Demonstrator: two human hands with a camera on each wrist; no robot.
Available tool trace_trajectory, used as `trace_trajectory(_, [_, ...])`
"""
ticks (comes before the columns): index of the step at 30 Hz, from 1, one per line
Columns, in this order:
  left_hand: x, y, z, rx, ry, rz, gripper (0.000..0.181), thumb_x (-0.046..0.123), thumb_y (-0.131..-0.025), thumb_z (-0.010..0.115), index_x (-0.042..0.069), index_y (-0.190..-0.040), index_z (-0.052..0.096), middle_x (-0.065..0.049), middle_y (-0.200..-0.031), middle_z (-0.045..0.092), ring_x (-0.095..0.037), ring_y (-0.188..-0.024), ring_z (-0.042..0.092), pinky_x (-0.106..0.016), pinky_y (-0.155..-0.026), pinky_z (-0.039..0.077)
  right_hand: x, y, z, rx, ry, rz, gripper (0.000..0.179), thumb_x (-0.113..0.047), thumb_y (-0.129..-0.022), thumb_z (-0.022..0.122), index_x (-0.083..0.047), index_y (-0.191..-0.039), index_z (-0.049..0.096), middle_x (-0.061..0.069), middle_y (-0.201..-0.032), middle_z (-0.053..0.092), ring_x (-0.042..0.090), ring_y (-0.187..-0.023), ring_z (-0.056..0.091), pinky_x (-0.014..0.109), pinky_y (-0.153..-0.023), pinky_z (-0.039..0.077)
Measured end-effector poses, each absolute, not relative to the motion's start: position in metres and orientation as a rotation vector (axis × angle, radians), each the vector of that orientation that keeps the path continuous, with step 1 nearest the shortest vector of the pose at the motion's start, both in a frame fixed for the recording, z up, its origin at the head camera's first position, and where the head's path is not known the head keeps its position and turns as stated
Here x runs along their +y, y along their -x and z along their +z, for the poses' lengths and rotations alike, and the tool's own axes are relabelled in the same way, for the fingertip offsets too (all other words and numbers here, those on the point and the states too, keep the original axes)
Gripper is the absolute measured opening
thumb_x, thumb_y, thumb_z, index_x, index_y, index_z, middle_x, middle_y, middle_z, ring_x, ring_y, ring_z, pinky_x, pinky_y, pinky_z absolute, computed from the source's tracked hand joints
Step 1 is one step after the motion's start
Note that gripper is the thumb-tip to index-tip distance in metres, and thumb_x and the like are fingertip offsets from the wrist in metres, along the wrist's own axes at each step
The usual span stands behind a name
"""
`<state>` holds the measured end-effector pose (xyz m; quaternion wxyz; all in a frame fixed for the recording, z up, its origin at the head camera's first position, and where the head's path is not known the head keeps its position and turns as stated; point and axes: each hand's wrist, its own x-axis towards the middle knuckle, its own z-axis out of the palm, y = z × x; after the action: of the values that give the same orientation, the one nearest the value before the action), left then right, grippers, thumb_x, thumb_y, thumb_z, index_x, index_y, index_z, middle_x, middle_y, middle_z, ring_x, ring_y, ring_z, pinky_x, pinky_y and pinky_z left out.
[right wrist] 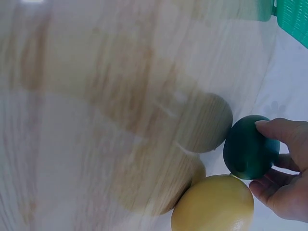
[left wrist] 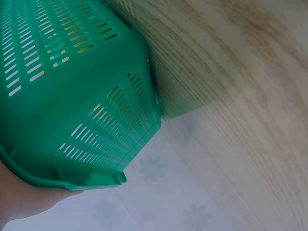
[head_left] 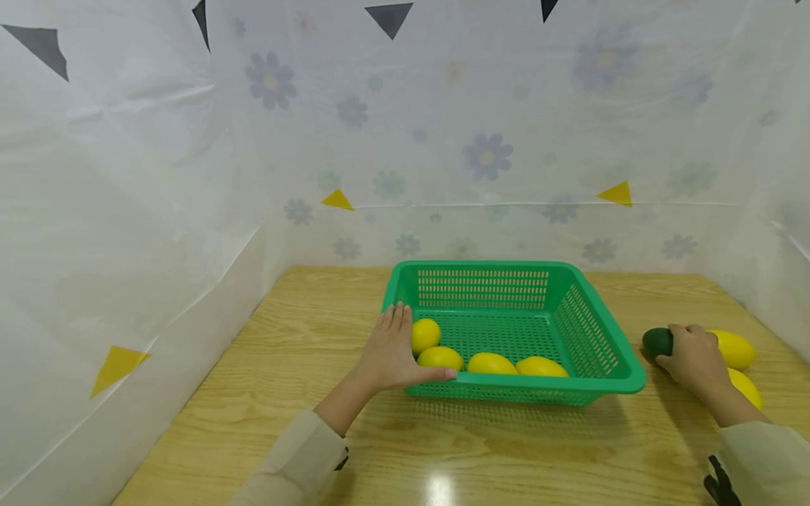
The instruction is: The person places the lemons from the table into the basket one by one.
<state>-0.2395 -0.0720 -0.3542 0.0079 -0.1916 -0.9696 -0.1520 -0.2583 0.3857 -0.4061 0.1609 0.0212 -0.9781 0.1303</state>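
A green plastic basket (head_left: pixel 481 393) stands on the table with several lemons (head_left: pixel 491 363) along its front and left side. My left hand (head_left: pixel 394 355) rests on its front-left corner, fingers straight along the left rim and thumb stretched over the front rim. The left wrist view shows the slotted outside of the basket (left wrist: pixel 62 101) and part of that hand (left wrist: pixel 24 197). Right of the basket, my right hand (head_left: pixel 696 362) holds a dark green, egg-shaped fruit (head_left: pixel 657 342) between thumb and fingers; the fruit (right wrist: pixel 250 147) shows closer in the right wrist view.
Beside my right hand lie two yellow lemons, one farther back (head_left: pixel 734 349) and one nearer (head_left: pixel 747 386). The wooden table (head_left: pixel 266 422) is enclosed by white sheeting (head_left: pixel 158 176) at the back and sides, printed with flowers at the back.
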Motion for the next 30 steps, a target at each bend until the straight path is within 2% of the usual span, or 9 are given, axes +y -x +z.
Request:
trace_trajectory(4, [-0.0713,0.2395,-0.3550,-3.028,0.586,-0.476,0.117,0.074,-0.073,0.054,-0.004,-0.147,0.008,-0.021,-0.154,0.006,-0.034,-0.144,0.005,-0.047,-0.118,0.008,0.3852,0.2583,-0.4051,-2.805,-0.064,0.382,0.055,0.001,-0.074,0.068,0.030,-0.112,0.040,0.051,-0.106,0.037,0.061,-0.091,0.035,0.066,-0.074,0.035])
trace_trajectory(14, [-0.0711,0.2407,-0.3569,-3.025,0.584,-0.472,0.119,0.077,-0.072,0.052,-0.003,-0.147,0.008,-0.021,-0.154,0.006,-0.034,-0.144,0.005,-0.046,-0.118,0.008,0.3858,0.2583,-0.4058,-2.816,-0.074,0.422,0.057,-0.003,-0.074,0.068,0.028,-0.113,0.040,0.051,-0.108,0.036,0.061,-0.093,0.033,0.067,-0.075,0.033])
trace_trajectory(20, [-0.0716,0.2412,-0.3570,-3.030,0.587,-0.480,0.123,0.083,-0.069,0.046,-0.003,-0.147,0.008,-0.021,-0.154,0.006,-0.034,-0.144,0.004,-0.045,-0.119,0.008,0.3846,0.2571,-0.4032,-2.840,-0.072,0.442,0.056,-0.004,-0.076,0.068,0.025,-0.114,0.041,0.050,-0.109,0.036,0.062,-0.092,0.035,0.064,-0.070,0.036])
trace_trajectory(26, [-0.0709,0.2413,-0.3561,-3.030,0.583,-0.476,0.119,0.078,-0.072,0.051,-0.003,-0.147,0.008,-0.021,-0.154,0.006,-0.034,-0.144,0.005,-0.045,-0.119,0.008,0.3819,0.2568,-0.4008,-2.863,-0.098,0.482,0.058,-0.006,-0.077,0.069,0.025,-0.116,0.040,0.050,-0.109,0.037,0.060,-0.089,0.040,0.063,-0.067,0.040])
trace_trajectory(30, [-0.0715,0.2416,-0.3561,-3.025,0.594,-0.468,0.126,0.087,-0.067,0.041,-0.003,-0.147,0.008,-0.021,-0.154,0.006,-0.034,-0.144,0.006,-0.045,-0.118,0.008,0.3815,0.2575,-0.3989,-2.908,-0.089,0.535,0.063,-0.008,-0.078,0.069,0.027,-0.120,0.035,0.051,-0.110,0.035,0.057,-0.090,0.042,0.062,-0.068,0.042])
